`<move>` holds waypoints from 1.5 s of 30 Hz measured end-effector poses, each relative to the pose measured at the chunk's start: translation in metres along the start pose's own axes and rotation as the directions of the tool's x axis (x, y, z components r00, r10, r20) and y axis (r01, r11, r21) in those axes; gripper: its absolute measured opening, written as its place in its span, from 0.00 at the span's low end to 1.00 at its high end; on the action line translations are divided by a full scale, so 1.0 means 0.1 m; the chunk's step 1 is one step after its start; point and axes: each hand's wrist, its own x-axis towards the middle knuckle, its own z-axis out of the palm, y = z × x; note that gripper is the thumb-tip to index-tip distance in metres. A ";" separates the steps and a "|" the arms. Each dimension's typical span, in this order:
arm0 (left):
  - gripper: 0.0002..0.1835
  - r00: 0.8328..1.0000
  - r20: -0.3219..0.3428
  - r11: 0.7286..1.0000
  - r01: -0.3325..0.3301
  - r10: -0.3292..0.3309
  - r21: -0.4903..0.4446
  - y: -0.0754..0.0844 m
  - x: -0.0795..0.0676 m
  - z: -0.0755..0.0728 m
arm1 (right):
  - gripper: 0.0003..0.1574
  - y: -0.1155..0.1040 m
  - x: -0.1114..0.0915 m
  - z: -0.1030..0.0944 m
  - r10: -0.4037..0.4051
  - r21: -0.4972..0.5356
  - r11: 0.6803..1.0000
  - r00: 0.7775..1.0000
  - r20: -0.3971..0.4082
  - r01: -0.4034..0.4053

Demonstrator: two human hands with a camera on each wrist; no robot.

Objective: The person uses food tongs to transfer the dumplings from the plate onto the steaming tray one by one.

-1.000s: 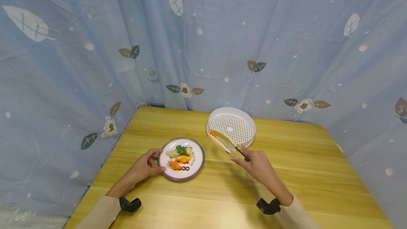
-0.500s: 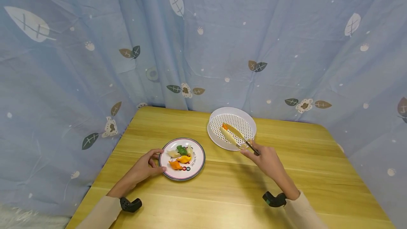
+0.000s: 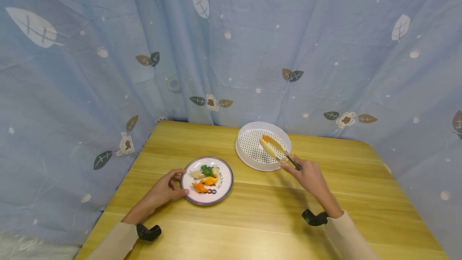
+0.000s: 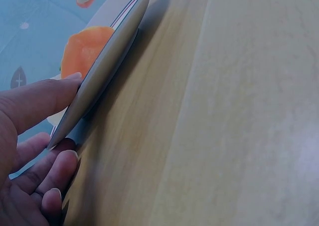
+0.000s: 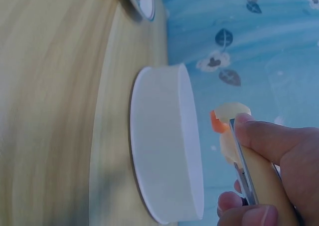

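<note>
My left hand holds the left rim of a round white plate with coloured edge rings; in the left wrist view the thumb lies on top and fingertips reach under the rim. Several dumpling-shaped pieces lie on the plate: a green one, a yellow one, an orange one and pale ones. My right hand grips a pair of tongs with cream tips. Another orange piece is pinched at the tips, over a round white perforated steamer tray.
The steamer tray's wall stands up from the wooden table, right of the plate and farther back. Behind the table hangs a blue patterned curtain. Each wrist wears a black device.
My right hand has moved right and slightly forward, carrying the tongs and orange piece from the steamer tray's near-left edge to over its middle. The left hand and plate stay put.
</note>
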 end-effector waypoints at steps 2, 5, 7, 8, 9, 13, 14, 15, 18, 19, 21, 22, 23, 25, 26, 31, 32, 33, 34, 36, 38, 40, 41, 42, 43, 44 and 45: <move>0.38 1.000 0.001 1.000 0.002 -0.002 -0.002 0.00 0.00 0.00 | 0.47 0.03 0.03 0.00 0.010 0.004 1.000 1.000 0.003 -0.010; 0.38 1.000 0.000 1.000 0.001 -0.001 0.001 0.00 -0.01 0.00 | 0.47 0.09 0.09 0.01 0.021 0.001 1.000 1.000 0.004 -0.021; 0.38 1.000 0.000 1.000 -0.001 0.001 0.003 0.00 -0.01 0.00 | 0.47 0.13 0.13 0.01 0.027 -0.003 1.000 1.000 0.005 -0.027; 0.38 1.000 -0.001 1.000 -0.003 0.003 0.003 0.00 -0.01 0.00 | 0.47 0.15 0.14 0.01 0.030 -0.009 0.999 1.000 0.007 -0.030; 0.38 1.000 -0.002 1.000 -0.004 0.005 0.005 0.00 -0.01 0.00 | 0.47 0.17 0.16 0.01 0.034 -0.015 0.999 0.999 0.008 -0.034; 0.37 1.000 -0.001 1.000 -0.008 0.008 0.012 0.00 -0.02 0.00 | 0.47 0.24 0.23 0.01 0.051 -0.031 0.998 0.999 0.019 -0.051; 0.37 1.000 -0.002 1.000 -0.007 0.007 0.014 0.00 -0.02 0.00 | 0.47 0.25 0.25 0.01 0.054 -0.034 0.998 0.998 0.024 -0.054; 0.37 1.000 -0.002 1.000 -0.008 0.008 0.015 0.01 -0.02 0.01 | 0.47 0.26 0.26 0.01 0.057 -0.035 0.998 0.998 0.027 -0.056; 0.37 1.000 -0.004 1.000 -0.005 0.006 0.016 0.01 -0.01 0.01 | 0.47 0.30 0.31 0.01 0.069 -0.040 0.997 0.997 0.038 -0.068; 0.37 1.000 -0.004 1.000 -0.004 0.004 0.016 0.01 -0.01 0.01 | 0.47 0.31 0.33 0.01 0.071 -0.043 0.997 0.997 0.041 -0.069; 0.37 1.000 -0.007 1.000 -0.002 0.002 0.017 0.01 -0.01 0.01 | 0.47 0.33 0.37 0.02 0.078 -0.050 0.996 0.996 0.044 -0.076; 0.37 1.000 -0.007 1.000 0.000 0.000 0.016 0.01 -0.01 0.01 | 0.47 0.34 0.39 0.02 0.078 -0.053 0.996 0.996 0.043 -0.076; 0.37 1.000 -0.007 1.000 0.001 -0.001 0.016 0.01 -0.01 0.01 | 0.46 0.35 0.41 0.03 0.078 -0.058 0.996 0.996 0.045 -0.075; 0.37 1.000 -0.007 1.000 0.003 -0.003 0.017 0.02 -0.01 0.01 | 0.45 0.37 0.45 0.04 0.066 -0.065 0.996 0.997 0.050 -0.063; 0.37 1.000 -0.008 1.000 0.003 -0.003 0.018 0.02 -0.01 0.01 | 0.43 0.39 0.46 0.04 0.066 -0.065 0.996 0.997 0.051 -0.063; 0.37 1.000 -0.008 1.000 0.008 -0.008 0.013 0.02 -0.02 0.01 | 0.29 0.45 0.55 0.07 0.068 -0.055 0.996 0.996 0.053 -0.065; 0.37 1.000 -0.007 1.000 0.010 -0.009 0.012 0.01 -0.01 0.01 | 0.27 0.46 0.56 0.08 0.075 -0.053 0.996 0.996 0.053 -0.072; 0.37 1.000 -0.006 1.000 0.011 -0.011 0.011 0.01 -0.01 0.01 | 0.27 0.46 0.57 0.09 0.078 -0.054 0.996 0.996 0.053 -0.075; 0.37 1.000 -0.005 1.000 0.012 -0.012 0.012 0.01 -0.01 0.01 | 0.28 0.47 0.59 0.09 0.082 -0.056 0.995 0.995 0.057 -0.078; 0.37 1.000 -0.004 1.000 0.016 -0.016 0.014 0.00 -0.02 0.01 | 0.28 0.47 0.61 0.10 0.088 -0.062 0.994 0.994 0.060 -0.085; 0.37 1.000 -0.004 1.000 0.017 -0.017 0.018 0.00 -0.01 0.02 | 0.29 0.45 0.63 0.11 0.097 -0.068 0.993 0.993 0.065 -0.093; 0.37 1.000 -0.006 1.000 0.016 -0.016 0.020 0.00 -0.01 0.02 | 0.30 0.44 0.65 0.11 0.100 -0.075 0.993 0.992 0.072 -0.094; 0.37 1.000 -0.007 1.000 0.015 -0.014 0.020 0.00 -0.01 0.02 | 0.30 0.43 0.66 0.12 0.101 -0.079 0.992 0.992 0.074 -0.095; 0.37 1.000 -0.008 1.000 0.012 -0.012 0.020 0.00 -0.01 0.01 | 0.30 0.42 0.68 0.12 0.104 -0.084 0.992 0.992 0.076 -0.098; 0.37 1.000 -0.009 1.000 0.008 -0.008 0.018 0.00 -0.01 0.01 | 0.31 0.41 0.69 0.12 0.109 -0.085 0.991 0.991 0.078 -0.102; 0.37 1.000 -0.009 1.000 0.003 -0.002 0.017 0.00 -0.01 0.01 | 0.31 0.40 0.70 0.13 0.114 -0.086 0.991 0.990 0.081 -0.107; 0.37 1.000 -0.009 1.000 -0.002 0.002 0.014 0.00 -0.01 0.01 | 0.31 0.40 0.70 0.13 0.119 -0.087 0.990 0.989 0.083 -0.112</move>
